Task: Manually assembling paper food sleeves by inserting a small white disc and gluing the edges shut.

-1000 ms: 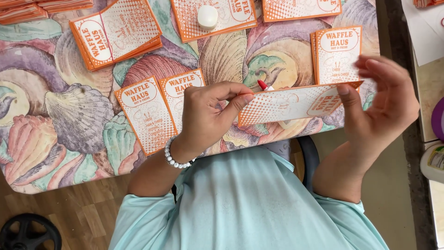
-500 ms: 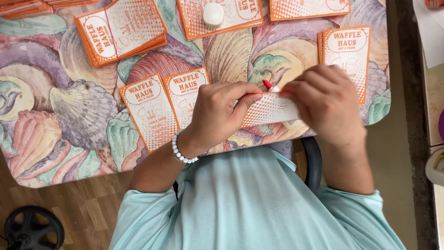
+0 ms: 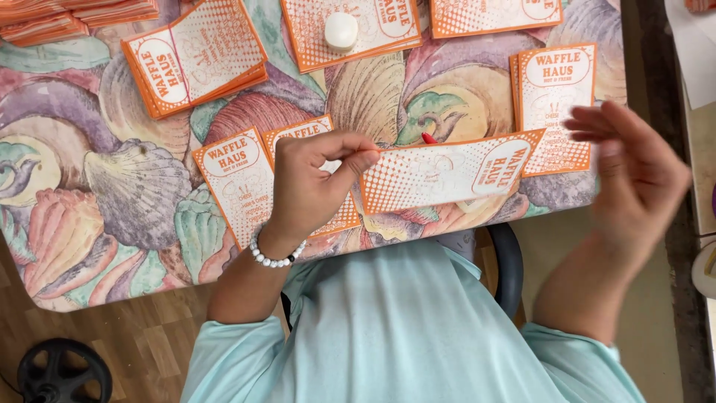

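1. Half a second ago both hands met over the orange-and-white paper sleeve (image 3: 453, 173); now the right hand (image 3: 634, 168) has drawn away to the right, fingers spread wide and holding nothing.
2. The left hand (image 3: 313, 186) pinches the sleeve's left end between thumb and fingers — the sleeve hangs flat and sideways just above the near edge of the table (image 3: 67, 224), between the two hands.
3. The sleeve now shows at nearly full length; before, the right hand covered most of it.
4. A small red tip (image 3: 429, 138) peeks over the sleeve's far edge — what it belongs to is hidden behind the paper.
5. The right hand is blurred, so its fingertips are hard to make out.
6. Piles of sleeves (image 3: 195, 58) at the far edge are cut off by the frame; a white cap (image 3: 341, 31) sits on one.
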